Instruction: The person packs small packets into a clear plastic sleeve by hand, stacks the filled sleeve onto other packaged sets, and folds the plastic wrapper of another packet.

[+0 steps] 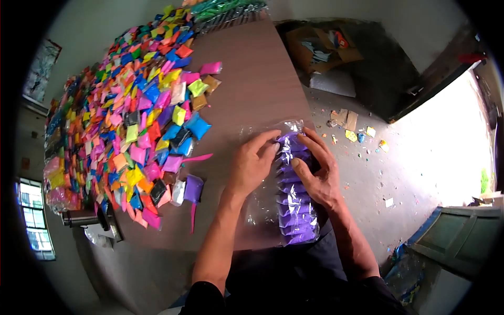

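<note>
A long clear plastic bag lies along the table's right edge in front of me, with a row of purple packets stacked inside it. At the bag's far left side, the fingers and thumb of my left hand close together on the plastic. My right hand curls over the right side of the same bag, its fingers near the far end and its thumb pressing on the purple row. Loose clear plastic spreads to the left of the row, under my left wrist.
A large heap of small colourful packets covers the table's left side. Nearest me lies a single purple packet, with pink strips beside it. Green plastic packaging sits at the far end. On the floor stands a cardboard box among scraps.
</note>
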Tool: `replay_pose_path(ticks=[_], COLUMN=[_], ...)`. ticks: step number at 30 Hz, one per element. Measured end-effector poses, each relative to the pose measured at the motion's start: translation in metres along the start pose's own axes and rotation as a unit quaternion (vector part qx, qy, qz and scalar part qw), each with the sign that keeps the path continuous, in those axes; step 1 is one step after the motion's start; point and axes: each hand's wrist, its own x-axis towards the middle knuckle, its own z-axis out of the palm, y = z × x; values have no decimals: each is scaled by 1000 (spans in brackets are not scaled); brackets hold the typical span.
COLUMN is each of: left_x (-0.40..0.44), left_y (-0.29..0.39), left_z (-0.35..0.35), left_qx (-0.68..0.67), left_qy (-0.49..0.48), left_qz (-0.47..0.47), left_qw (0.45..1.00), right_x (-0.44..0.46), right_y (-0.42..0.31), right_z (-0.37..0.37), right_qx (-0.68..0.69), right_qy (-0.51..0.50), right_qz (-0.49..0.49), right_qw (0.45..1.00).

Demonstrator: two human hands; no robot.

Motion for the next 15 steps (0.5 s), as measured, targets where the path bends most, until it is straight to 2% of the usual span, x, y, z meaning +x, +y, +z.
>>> replay_pose_path(ticks=[1, 2, 3, 5, 7, 8, 10, 11, 13, 15], left_x=[-6, -13, -23, -43, -61, -70, -85, -91, -99, -99], left_y=[5, 1, 2, 3, -3, -6, -15, -20, -28, -28], left_z=[-4, -11, -24, -59, -101, -117, -140, -143, -145, -146], left_qx=[16, 11, 16, 154, 214, 215, 331, 332, 403, 404], left_qy=[15, 37, 40, 95, 104, 105, 98, 104, 67, 62], left_qz=[-10, 38, 37, 41, -25, -25, -83, -82, 4, 1], left_qw=[1000, 999, 998, 983, 971, 971, 935, 934, 913, 912], right_x=[0, -1, -1, 0, 2, 2, 3, 4, 4, 3], right_y=[0, 1, 2, -1, -3, -4, -8, -9, -7, -8], right_z=[0, 0, 1, -1, -1, -2, -2, -2, -1, -2], right_qx=[-4, -16, -7, -45, -41, -40, -47, -56, -29, -24], right_qy=[-3, -3, -2, -5, -6, -9, -10, -10, -15, -9], right_qz=[1, -1, 3, -11, -21, -30, -43, -54, -47, -37], right_qw=[1000, 1000, 1000, 999, 999, 999, 998, 997, 998, 999])
